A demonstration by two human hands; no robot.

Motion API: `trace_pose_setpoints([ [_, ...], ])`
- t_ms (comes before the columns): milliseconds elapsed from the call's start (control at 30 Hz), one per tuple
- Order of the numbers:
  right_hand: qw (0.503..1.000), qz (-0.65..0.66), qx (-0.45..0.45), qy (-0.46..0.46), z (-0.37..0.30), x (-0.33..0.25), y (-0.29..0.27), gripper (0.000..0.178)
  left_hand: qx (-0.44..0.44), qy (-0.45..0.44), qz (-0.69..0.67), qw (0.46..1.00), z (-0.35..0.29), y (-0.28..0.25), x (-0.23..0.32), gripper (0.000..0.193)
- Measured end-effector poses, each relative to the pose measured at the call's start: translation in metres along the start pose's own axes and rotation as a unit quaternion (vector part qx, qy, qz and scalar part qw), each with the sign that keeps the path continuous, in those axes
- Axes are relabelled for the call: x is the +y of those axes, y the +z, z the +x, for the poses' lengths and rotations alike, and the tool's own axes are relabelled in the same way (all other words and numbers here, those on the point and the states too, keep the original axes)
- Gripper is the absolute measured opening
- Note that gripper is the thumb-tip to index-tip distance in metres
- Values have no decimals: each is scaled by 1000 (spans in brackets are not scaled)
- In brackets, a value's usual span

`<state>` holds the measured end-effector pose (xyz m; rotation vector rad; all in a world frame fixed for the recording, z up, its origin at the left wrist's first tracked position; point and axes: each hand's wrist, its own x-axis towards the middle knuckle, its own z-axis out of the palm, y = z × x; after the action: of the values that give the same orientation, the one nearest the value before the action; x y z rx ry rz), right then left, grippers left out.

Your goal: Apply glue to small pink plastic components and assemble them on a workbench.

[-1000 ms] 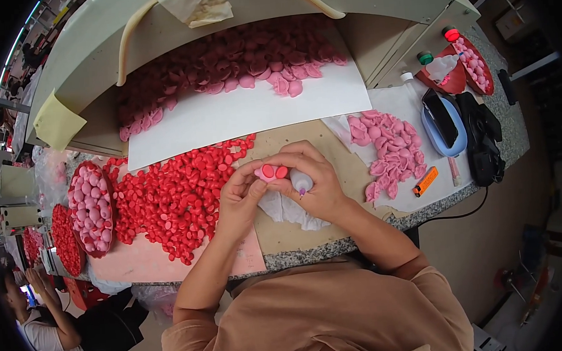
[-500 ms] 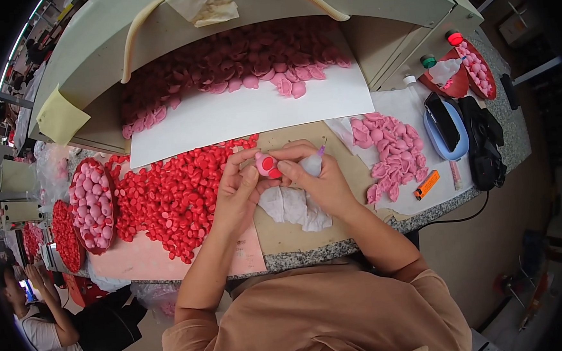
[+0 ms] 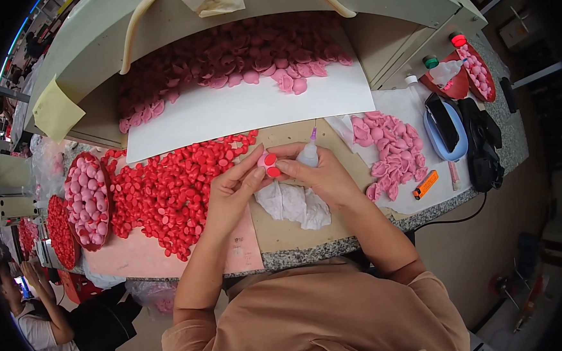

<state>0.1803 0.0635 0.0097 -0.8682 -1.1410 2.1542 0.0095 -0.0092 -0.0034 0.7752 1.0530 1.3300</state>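
Over the bench's middle, my left hand pinches a small round pink piece that bears two red discs. Closed beside it, my right hand keeps a translucent squeeze bottle among its fingers. The bottle has a purple needle tip, which points away from me. My right thumb and forefinger also touch the pink piece at its right side. Just below the hands lies a crumpled white cloth. A wide heap of small red domed parts spreads to the left of my left hand.
Thin pink shells lie right, near an orange lighter and a blue tray with a phone. More pink pieces fill the cabinet's white shelf. A red basket of pink balls stands left. Another person sits far left.
The squeeze bottle has swung more upright in my right hand, and its needle now shows. The pink piece has turned slightly, so both red discs face me. The whole view has shifted slightly.
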Motion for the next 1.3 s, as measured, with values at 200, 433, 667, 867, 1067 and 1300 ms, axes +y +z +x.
trace_pose_setpoints([
  [200,999,-34,0,-1,2,2,-2,28,3,0,10,1000,-1,0,4,37],
  [433,999,-43,-4,-22,4,3,-1,27,5,-12,16,1000,-1,-4,6,37],
  [667,994,-74,-8,-83,2,4,-1,26,-31,54,24,998,1,3,13,45],
  [867,976,-116,-26,-183,-1,3,1,30,-27,103,6,994,1,5,6,43],
  [1067,921,-264,36,-283,-4,1,9,33,-18,151,58,987,0,2,-2,39],
  [1300,913,-289,22,-287,-3,2,8,31,-28,143,34,989,1,-3,-4,35],
])
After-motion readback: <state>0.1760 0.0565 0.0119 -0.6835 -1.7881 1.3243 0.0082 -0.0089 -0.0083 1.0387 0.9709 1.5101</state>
